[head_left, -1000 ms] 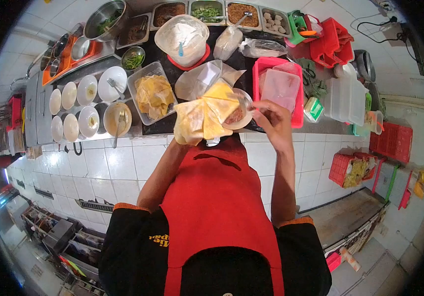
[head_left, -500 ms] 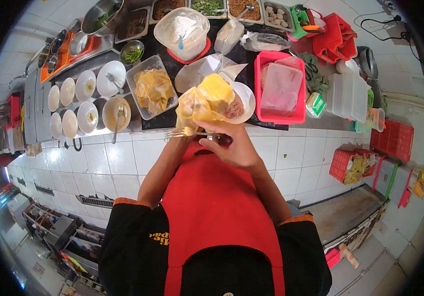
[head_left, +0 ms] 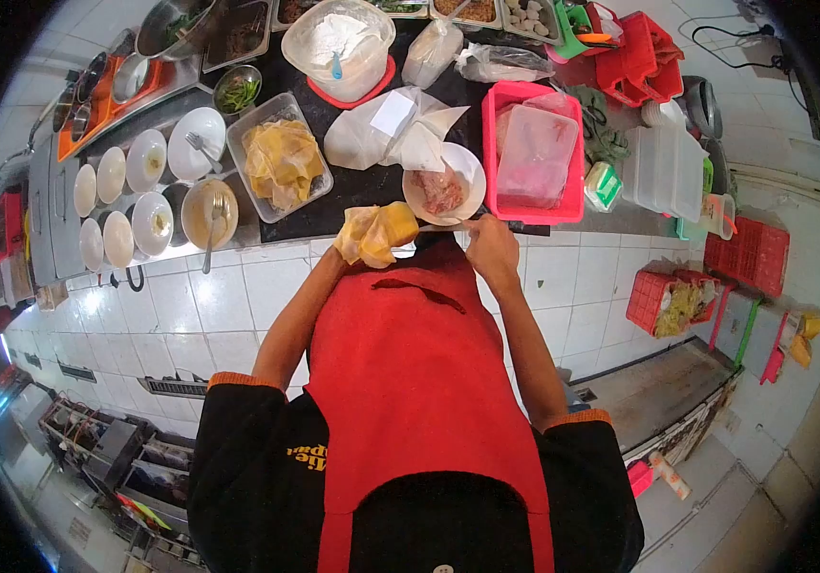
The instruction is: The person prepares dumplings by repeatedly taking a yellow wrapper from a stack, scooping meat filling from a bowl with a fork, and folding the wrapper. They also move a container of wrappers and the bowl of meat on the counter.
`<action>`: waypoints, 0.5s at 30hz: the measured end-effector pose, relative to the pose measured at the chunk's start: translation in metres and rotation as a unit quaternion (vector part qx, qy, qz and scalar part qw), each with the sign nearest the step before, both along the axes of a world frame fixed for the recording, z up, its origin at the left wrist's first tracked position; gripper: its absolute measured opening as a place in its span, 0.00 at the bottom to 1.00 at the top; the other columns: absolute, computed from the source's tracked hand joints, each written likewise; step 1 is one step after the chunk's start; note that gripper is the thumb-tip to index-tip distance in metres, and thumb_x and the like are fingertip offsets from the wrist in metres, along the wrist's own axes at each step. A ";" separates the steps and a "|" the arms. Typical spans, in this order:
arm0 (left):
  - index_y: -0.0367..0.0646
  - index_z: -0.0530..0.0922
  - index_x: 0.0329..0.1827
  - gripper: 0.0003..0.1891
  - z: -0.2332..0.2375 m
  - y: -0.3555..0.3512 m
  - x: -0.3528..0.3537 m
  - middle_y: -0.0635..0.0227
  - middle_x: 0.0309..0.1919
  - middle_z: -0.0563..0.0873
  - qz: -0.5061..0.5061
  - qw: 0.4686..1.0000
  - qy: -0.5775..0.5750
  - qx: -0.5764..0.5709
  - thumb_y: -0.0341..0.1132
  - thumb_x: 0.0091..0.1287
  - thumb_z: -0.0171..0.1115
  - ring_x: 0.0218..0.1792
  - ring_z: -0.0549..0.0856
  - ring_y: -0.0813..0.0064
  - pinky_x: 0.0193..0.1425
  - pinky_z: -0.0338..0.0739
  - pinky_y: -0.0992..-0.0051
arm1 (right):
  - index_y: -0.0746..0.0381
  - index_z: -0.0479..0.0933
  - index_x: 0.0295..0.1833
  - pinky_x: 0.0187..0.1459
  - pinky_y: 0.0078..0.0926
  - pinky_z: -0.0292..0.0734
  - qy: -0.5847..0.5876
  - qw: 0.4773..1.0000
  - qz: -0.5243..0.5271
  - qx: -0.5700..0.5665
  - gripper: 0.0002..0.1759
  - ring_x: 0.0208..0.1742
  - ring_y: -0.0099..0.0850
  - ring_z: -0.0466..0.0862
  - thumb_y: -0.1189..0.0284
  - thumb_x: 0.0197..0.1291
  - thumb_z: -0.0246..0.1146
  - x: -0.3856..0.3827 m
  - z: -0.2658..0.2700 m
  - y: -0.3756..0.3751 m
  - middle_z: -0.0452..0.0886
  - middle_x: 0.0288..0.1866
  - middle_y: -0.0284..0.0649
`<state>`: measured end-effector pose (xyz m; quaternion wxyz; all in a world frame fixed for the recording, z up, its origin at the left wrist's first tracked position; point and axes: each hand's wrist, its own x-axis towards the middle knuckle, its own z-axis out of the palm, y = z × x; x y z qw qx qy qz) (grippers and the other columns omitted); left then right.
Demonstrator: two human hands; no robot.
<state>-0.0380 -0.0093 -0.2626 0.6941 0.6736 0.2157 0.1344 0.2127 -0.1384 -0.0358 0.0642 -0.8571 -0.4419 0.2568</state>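
Observation:
Yellow wrapper sheets (head_left: 393, 225) lie over my left hand (head_left: 364, 244), which is mostly covered by them and holds them beside the bowl. My right hand (head_left: 492, 246) is closed on the handle of a fork (head_left: 448, 227), whose front end reaches the near rim of the bowl. Ground meat (head_left: 436, 191) sits in the white bowl (head_left: 470, 172). More folded wrappers (head_left: 281, 162) fill a clear tray (head_left: 319, 186) to the left.
A pink basket (head_left: 534, 216) with a translucent container stands right of the bowl. Behind lie white paper (head_left: 357, 141) and a tub of white powder (head_left: 295, 48). Several white bowls (head_left: 152, 224) line the left side.
The wrappers and my left hand have come down toward my body, uncovering the bowl of meat. My right hand has shifted right, and the fork now reaches the bowl.

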 end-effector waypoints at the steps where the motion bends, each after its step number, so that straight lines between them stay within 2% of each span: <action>1: 0.40 0.74 0.65 0.24 -0.017 -0.002 0.002 0.63 0.56 0.84 0.000 1.000 -0.001 -0.002 0.43 0.72 0.64 0.52 0.85 0.68 0.60 0.81 0.67 | 0.59 0.87 0.47 0.48 0.53 0.80 -0.001 1.000 0.000 -0.002 0.13 0.48 0.54 0.85 0.76 0.62 0.59 -0.002 0.002 0.002 0.84 0.46 0.52; 3: 0.42 0.75 0.61 0.19 -0.035 -0.002 0.007 0.67 0.52 0.84 -0.011 0.997 -0.053 0.054 0.40 0.72 0.64 0.48 0.85 0.72 0.54 0.83 0.72 | 0.61 0.87 0.46 0.48 0.52 0.80 -0.044 0.996 -0.004 0.078 0.12 0.47 0.53 0.86 0.77 0.61 0.60 -0.006 0.004 0.009 0.84 0.47 0.51; 4: 0.42 0.75 0.61 0.19 -0.015 0.000 0.012 0.67 0.52 0.84 -0.012 0.997 -0.055 0.054 0.40 0.72 0.64 0.48 0.85 0.72 0.54 0.83 0.72 | 0.61 0.87 0.46 0.48 0.52 0.80 -0.046 0.996 -0.005 0.078 0.12 0.47 0.53 0.86 0.77 0.61 0.60 -0.008 -0.005 0.012 0.84 0.47 0.51; 5: 0.42 0.76 0.61 0.18 0.025 0.005 0.016 0.68 0.51 0.84 -0.040 0.997 -0.030 0.065 0.40 0.73 0.63 0.48 0.85 0.73 0.52 0.84 0.73 | 0.58 0.87 0.49 0.46 0.52 0.80 -0.060 0.996 0.014 0.064 0.14 0.46 0.53 0.86 0.76 0.62 0.59 -0.011 -0.019 0.012 0.84 0.44 0.51; 6: 0.42 0.76 0.60 0.17 0.043 0.006 0.017 0.68 0.51 0.84 -0.067 0.995 -0.004 0.076 0.39 0.73 0.62 0.48 0.85 0.74 0.51 0.84 0.73 | 0.54 0.88 0.51 0.44 0.51 0.80 -0.074 0.995 0.034 0.050 0.16 0.44 0.52 0.86 0.75 0.63 0.59 -0.016 -0.020 0.017 0.83 0.42 0.51; 7: 0.42 0.76 0.60 0.17 0.039 0.006 0.016 0.68 0.51 0.84 -0.064 0.995 -0.005 0.077 0.39 0.73 0.62 0.48 0.85 0.74 0.51 0.84 0.73 | 0.54 0.88 0.51 0.44 0.51 0.80 -0.074 0.995 0.036 0.051 0.16 0.44 0.52 0.86 0.75 0.63 0.59 -0.018 -0.017 0.016 0.83 0.42 0.51; 9: 0.41 0.75 0.60 0.16 0.038 0.001 0.014 0.66 0.50 0.84 0.004 0.983 -0.093 -0.157 0.37 0.74 0.62 0.48 0.85 0.71 0.52 0.85 0.70 | 0.58 0.87 0.52 0.43 0.52 0.80 -0.057 0.995 0.072 0.027 0.15 0.43 0.53 0.86 0.76 0.63 0.59 -0.024 -0.004 0.009 0.84 0.41 0.51; 10: 0.41 0.75 0.60 0.16 0.037 -0.001 0.012 0.66 0.50 0.84 0.006 0.983 -0.094 -0.158 0.37 0.74 0.62 0.48 0.85 0.71 0.52 0.85 0.70 | 0.58 0.87 0.50 0.44 0.52 0.80 -0.048 0.997 0.063 0.024 0.15 0.43 0.53 0.86 0.76 0.63 0.59 -0.022 0.002 0.009 0.84 0.40 0.51; 11: 0.41 0.75 0.60 0.16 0.035 -0.001 0.012 0.66 0.50 0.84 0.033 0.947 -0.118 -0.298 0.37 0.73 0.62 0.49 0.85 0.71 0.53 0.85 0.70 | 0.58 0.87 0.50 0.44 0.52 0.80 -0.048 0.996 0.066 0.024 0.15 0.43 0.53 0.86 0.76 0.63 0.59 -0.019 -0.004 0.009 0.84 0.40 0.51; 12: 0.42 0.76 0.59 0.16 0.034 -0.002 0.012 0.67 0.50 0.84 0.059 0.889 -0.139 -0.432 0.36 0.73 0.63 0.49 0.85 0.71 0.54 0.84 0.70 | 0.61 0.87 0.47 0.44 0.51 0.81 -0.050 0.996 0.035 0.064 0.12 0.43 0.53 0.86 0.75 0.62 0.60 -0.017 -0.009 0.010 0.84 0.42 0.50; 13: 0.42 0.76 0.59 0.16 0.034 -0.003 0.012 0.67 0.50 0.84 0.061 0.889 -0.141 -0.431 0.36 0.73 0.63 0.49 0.85 0.71 0.54 0.84 0.70 | 0.64 0.86 0.44 0.45 0.50 0.81 -0.053 0.993 0.005 0.104 0.10 0.43 0.52 0.87 0.74 0.62 0.61 -0.015 -0.013 0.010 0.84 0.44 0.49; 15: 0.43 0.75 0.60 0.16 0.028 -0.003 0.011 0.67 0.51 0.83 0.039 0.918 -0.128 -0.374 0.36 0.73 0.62 0.50 0.85 0.71 0.54 0.85 0.69 | 0.65 0.86 0.45 0.45 0.51 0.81 -0.060 0.996 0.016 0.070 0.11 0.43 0.52 0.86 0.73 0.62 0.62 -0.019 -0.020 0.012 0.84 0.43 0.50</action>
